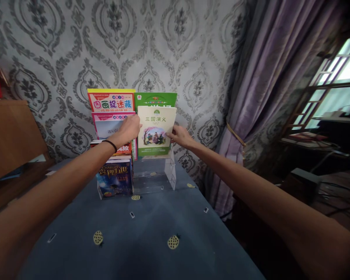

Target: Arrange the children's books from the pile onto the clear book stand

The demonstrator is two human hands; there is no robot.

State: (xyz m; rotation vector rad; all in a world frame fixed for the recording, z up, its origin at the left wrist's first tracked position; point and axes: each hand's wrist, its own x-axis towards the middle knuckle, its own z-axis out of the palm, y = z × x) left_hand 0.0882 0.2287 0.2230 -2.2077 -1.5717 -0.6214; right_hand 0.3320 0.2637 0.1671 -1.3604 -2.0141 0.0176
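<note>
The left hand [130,128] pinched the left edge of a pale book [155,134], and the right hand [181,136] held its right edge, so the grip was narrow on both sides. The book stood upright before a green book [163,98], at the upper part of a clear rack [170,173]. Left of it, a dark blue book [118,181] stood lowest, near the patterned tabletop [134,249].

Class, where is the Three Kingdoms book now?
Left of centre in the head view, the Three Kingdoms book is between the left hand and right hand, in front of the green book.
</note>
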